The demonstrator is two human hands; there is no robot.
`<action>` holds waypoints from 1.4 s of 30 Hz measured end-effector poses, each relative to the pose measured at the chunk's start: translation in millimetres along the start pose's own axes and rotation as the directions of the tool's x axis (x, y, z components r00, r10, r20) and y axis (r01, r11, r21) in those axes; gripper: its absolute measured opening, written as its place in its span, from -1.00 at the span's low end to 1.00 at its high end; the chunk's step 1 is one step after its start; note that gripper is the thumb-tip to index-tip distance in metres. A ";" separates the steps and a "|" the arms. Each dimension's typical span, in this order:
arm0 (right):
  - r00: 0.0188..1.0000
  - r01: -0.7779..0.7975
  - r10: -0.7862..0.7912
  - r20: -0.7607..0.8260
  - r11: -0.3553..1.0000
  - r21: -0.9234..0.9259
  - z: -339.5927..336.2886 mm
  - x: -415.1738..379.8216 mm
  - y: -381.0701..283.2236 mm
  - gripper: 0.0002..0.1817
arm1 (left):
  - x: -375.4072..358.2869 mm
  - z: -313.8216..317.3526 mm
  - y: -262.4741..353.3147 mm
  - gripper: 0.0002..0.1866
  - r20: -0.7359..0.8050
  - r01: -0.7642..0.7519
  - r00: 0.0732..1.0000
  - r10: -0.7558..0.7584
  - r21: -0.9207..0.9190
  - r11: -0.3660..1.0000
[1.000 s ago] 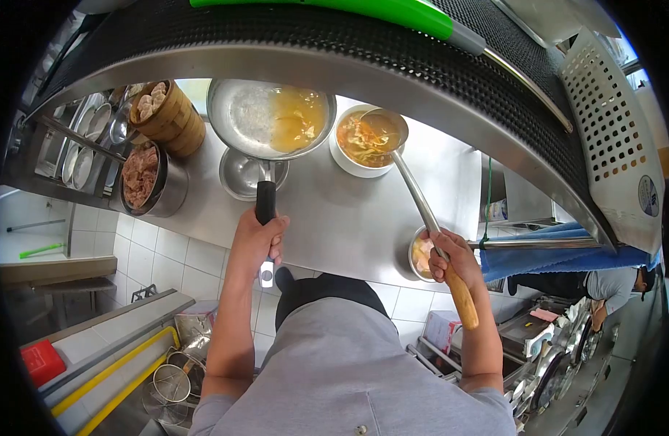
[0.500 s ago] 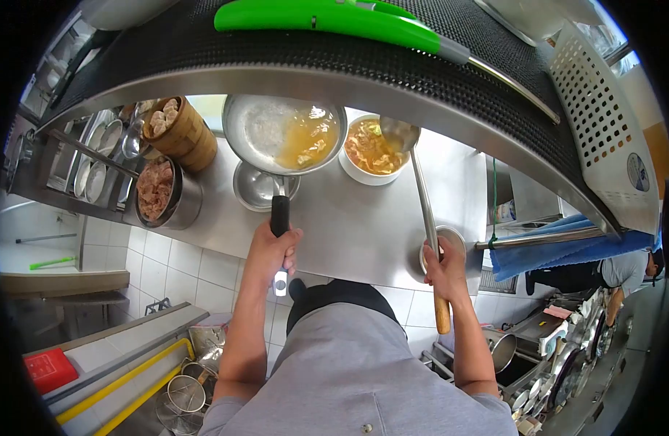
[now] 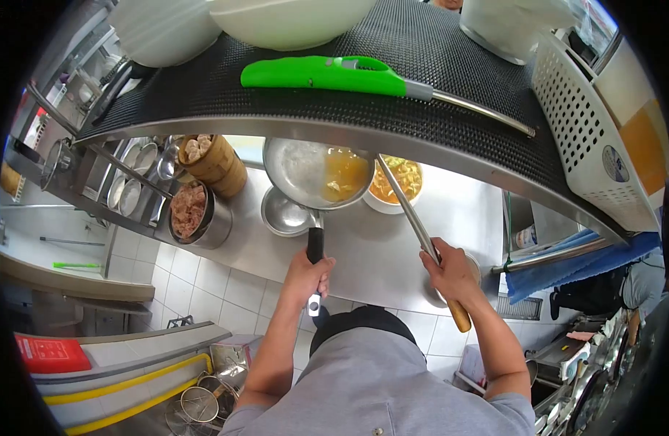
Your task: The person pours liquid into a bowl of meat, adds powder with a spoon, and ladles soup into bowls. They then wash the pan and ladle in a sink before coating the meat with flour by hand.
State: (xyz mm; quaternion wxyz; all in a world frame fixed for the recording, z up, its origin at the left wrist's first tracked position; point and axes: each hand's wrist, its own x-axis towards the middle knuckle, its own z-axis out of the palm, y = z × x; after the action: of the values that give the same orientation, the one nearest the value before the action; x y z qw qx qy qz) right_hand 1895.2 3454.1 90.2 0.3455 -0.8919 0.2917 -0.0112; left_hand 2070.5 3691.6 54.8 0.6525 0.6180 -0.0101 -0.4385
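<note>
Two utensils are being gripped mid-frame: a frying pan (image 3: 294, 174) by the left hand (image 3: 306, 277), a ladle (image 3: 419, 228) by the right hand (image 3: 453, 274). At upper centre, the pan's broth (image 3: 346, 174) is being held beside a white bowl (image 3: 386, 208); spills could be caused by overtilting.

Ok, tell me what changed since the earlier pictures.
The ladle swung left, from over the soup bowl toward the pan, its head now hidden behind the shelf. The pan moved slightly right, toward the soup bowl. Nothing was taken up or let go: the left hand stays on the pan's handle, the right hand on the ladle. The steel bowl stayed put.
</note>
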 end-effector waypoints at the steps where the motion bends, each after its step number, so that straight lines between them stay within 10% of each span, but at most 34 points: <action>1: 0.999 -0.030 0.029 0.038 0.999 0.040 -1.7 2.4 1.8 -0.69 | -1.8 3.5 2.0 -0.82 -0.015 0.009 1.000 -0.009 0.005 1.000; 15: 0.768 -0.555 0.071 0.636 0.569 0.606 -40.3 5.4 0.3 -0.69 | 1.0 28.5 -4.1 -0.79 -0.076 -0.040 0.996 0.041 0.018 0.999; 42: 0.883 -0.443 0.145 0.447 0.574 0.689 -79.5 5.7 65.7 -0.71 | -26.3 43.3 -14.1 -0.83 -0.230 -0.108 0.971 0.066 -0.175 0.979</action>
State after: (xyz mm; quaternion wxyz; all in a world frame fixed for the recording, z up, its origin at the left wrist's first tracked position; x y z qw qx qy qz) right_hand 1848.6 3363.7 108.7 0.7360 -0.5804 0.3397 0.0779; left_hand 2022.4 3674.6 67.4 0.7231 0.5986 0.0769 -0.3361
